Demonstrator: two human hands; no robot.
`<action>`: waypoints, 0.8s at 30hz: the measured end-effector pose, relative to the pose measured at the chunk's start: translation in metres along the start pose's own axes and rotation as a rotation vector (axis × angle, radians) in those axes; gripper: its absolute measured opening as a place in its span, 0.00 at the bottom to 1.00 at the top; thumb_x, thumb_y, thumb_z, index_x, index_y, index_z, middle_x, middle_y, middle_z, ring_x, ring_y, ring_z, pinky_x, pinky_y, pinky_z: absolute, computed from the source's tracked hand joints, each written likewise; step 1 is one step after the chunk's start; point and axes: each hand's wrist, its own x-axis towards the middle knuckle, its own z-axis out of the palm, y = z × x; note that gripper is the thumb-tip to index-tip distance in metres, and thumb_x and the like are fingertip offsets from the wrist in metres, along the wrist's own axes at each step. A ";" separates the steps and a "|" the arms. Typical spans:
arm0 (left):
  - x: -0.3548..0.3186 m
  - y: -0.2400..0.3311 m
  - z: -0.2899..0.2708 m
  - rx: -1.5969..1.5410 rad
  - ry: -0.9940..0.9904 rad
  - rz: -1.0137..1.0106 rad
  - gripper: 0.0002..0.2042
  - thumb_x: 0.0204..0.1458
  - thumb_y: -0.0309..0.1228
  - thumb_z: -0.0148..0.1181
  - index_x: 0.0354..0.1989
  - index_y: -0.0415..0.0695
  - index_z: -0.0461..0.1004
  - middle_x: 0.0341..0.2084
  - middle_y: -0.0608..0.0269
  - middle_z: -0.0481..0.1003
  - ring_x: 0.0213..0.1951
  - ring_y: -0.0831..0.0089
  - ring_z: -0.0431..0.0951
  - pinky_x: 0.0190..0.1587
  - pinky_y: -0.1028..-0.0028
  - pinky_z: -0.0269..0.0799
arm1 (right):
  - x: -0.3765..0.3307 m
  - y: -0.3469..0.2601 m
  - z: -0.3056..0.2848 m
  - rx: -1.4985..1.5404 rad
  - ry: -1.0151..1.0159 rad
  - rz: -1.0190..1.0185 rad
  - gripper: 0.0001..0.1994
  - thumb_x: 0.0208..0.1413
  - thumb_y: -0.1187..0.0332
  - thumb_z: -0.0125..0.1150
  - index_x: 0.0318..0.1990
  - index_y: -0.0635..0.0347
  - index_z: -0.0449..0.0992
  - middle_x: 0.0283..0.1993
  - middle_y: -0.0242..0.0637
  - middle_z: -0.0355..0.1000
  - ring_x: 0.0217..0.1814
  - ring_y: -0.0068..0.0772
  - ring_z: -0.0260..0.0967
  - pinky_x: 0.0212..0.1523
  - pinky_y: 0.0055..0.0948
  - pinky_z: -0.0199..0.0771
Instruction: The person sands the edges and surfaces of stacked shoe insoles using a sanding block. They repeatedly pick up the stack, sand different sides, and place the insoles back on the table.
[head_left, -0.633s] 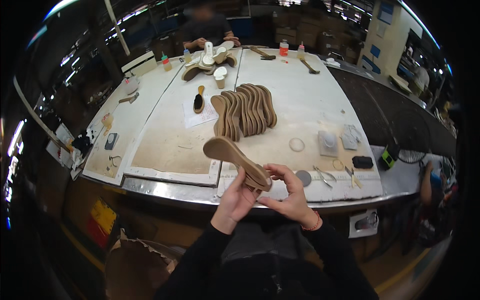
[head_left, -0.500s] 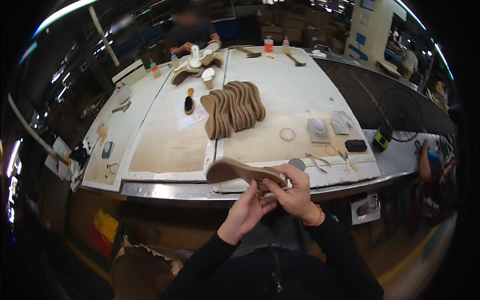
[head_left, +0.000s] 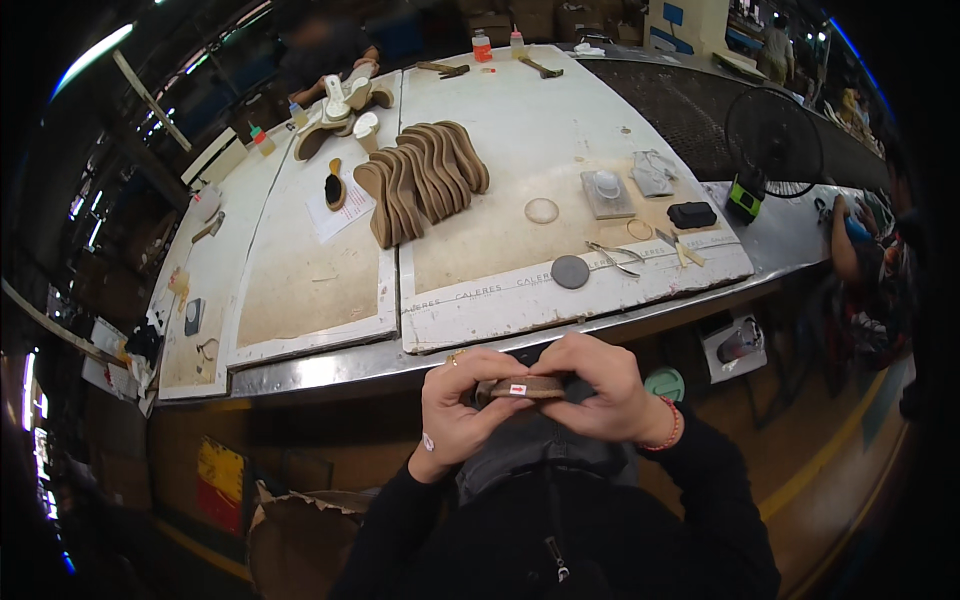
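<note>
You are in a shoemaking workshop: a long worn tabletop (head_left: pixel 560 130) carries a fanned stack of brown shoe soles (head_left: pixel 420 180), a brush (head_left: pixel 335 187), pliers (head_left: pixel 612 257), glue bottles (head_left: pixel 483 46) and a hammer (head_left: pixel 541 66), with a fan (head_left: pixel 773 140) beside it.

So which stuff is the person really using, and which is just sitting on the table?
In use:
- sole, held end-on between both hands
- left hand
- right hand
- probably the stack of soles, the same kind

Lying about:
- scissors
- grey disc
- brush
- black case
- fan
- bottles
</note>
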 end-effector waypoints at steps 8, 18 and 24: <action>0.002 0.005 -0.004 0.101 -0.257 -0.036 0.11 0.43 0.25 0.71 0.36 0.36 0.80 0.27 0.57 0.79 0.30 0.69 0.78 0.34 0.73 0.70 | 0.005 -0.007 -0.028 0.020 -0.222 -0.148 0.12 0.46 0.77 0.68 0.40 0.65 0.78 0.39 0.39 0.72 0.38 0.38 0.71 0.37 0.31 0.72; 0.001 -0.012 -0.007 0.111 -0.422 -0.169 0.11 0.45 0.27 0.71 0.34 0.36 0.78 0.27 0.58 0.77 0.30 0.69 0.76 0.35 0.73 0.69 | 0.003 0.006 -0.026 -0.187 -0.360 -0.294 0.07 0.47 0.71 0.65 0.28 0.59 0.72 0.31 0.34 0.66 0.35 0.37 0.65 0.38 0.35 0.65; -0.005 -0.022 0.003 0.014 -0.365 -0.275 0.11 0.44 0.27 0.72 0.35 0.37 0.80 0.28 0.59 0.78 0.31 0.70 0.78 0.37 0.74 0.70 | -0.015 0.033 -0.024 -0.103 -0.063 -0.070 0.06 0.40 0.77 0.65 0.27 0.61 0.74 0.28 0.36 0.70 0.32 0.39 0.69 0.34 0.34 0.70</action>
